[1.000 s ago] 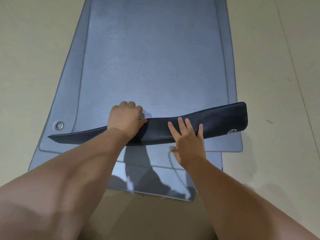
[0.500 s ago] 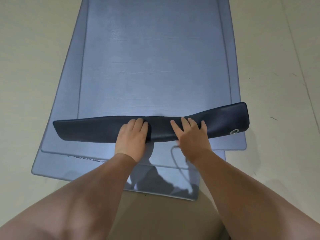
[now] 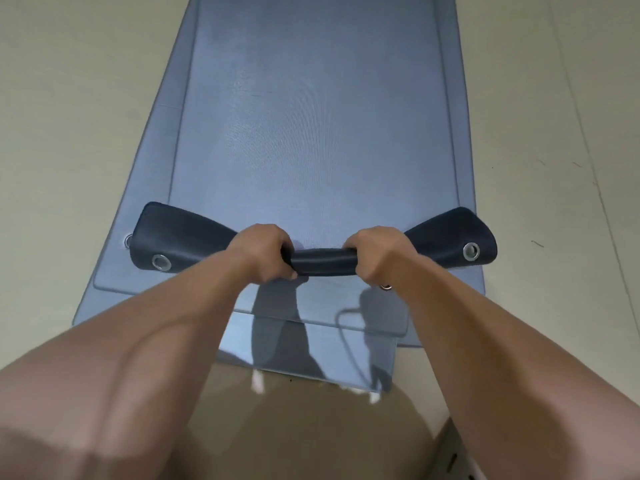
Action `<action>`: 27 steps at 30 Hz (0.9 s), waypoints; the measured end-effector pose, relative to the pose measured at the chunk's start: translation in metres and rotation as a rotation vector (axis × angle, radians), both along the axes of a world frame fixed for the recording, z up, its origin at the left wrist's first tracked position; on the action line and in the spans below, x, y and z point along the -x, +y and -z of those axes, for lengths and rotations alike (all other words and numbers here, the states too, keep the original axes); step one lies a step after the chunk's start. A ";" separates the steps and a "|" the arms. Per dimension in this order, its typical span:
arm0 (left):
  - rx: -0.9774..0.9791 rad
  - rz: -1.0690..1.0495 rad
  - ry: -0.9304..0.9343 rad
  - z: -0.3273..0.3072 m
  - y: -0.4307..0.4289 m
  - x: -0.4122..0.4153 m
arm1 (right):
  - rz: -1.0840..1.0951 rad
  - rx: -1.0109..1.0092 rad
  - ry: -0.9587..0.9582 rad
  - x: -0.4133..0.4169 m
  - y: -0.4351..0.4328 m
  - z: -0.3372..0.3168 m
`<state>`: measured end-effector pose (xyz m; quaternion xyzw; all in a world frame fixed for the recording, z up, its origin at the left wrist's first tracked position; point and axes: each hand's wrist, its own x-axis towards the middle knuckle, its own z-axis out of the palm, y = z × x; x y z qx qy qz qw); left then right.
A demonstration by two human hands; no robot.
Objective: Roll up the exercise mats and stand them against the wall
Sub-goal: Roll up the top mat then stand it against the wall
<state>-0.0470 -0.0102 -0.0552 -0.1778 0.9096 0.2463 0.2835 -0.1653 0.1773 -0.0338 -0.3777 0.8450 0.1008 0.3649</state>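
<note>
Floor (image 3: 69, 133) of pale tan carries a stack of blue mats. The top mat (image 3: 311, 116) lies flat and stretches away from the person, and lower mats (image 3: 311, 351) show under its near end. The top mat's near edge is turned over, dark underside up, into a first roll (image 3: 323, 261) that is tight only in the middle and flares flat toward both corners. The left hand (image 3: 265, 252) and right hand (image 3: 375, 254) each clench round that tight middle, close together. To roll well, I judge the hands should spread wider, so the flared corners, each with a metal eyelet (image 3: 471, 251), curl in evenly and the roll runs straight.
</note>
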 end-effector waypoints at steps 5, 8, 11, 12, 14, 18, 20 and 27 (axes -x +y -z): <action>-0.266 -0.090 -0.164 -0.006 -0.029 -0.002 | -0.008 -0.103 -0.271 0.017 -0.013 -0.023; -0.356 -0.117 -0.219 -0.005 -0.039 0.004 | 0.044 -0.034 -0.313 0.019 -0.005 -0.024; -0.349 -0.080 -0.251 0.000 -0.043 0.016 | 0.124 0.079 -0.258 0.009 0.014 -0.013; -0.337 -0.067 -0.254 0.003 -0.043 0.019 | 0.109 0.097 -0.192 0.004 0.019 -0.006; -0.336 -0.058 -0.253 0.006 -0.045 0.026 | 0.046 0.144 0.024 -0.010 0.026 0.006; -0.254 -0.091 -0.140 0.018 -0.049 0.038 | -0.039 0.295 0.393 -0.060 0.025 0.021; -0.142 -0.099 -0.082 0.023 -0.051 0.043 | -0.060 0.245 0.394 -0.082 0.025 0.030; 0.305 -0.081 0.305 0.019 -0.017 0.026 | -0.022 0.133 0.387 -0.055 0.014 0.056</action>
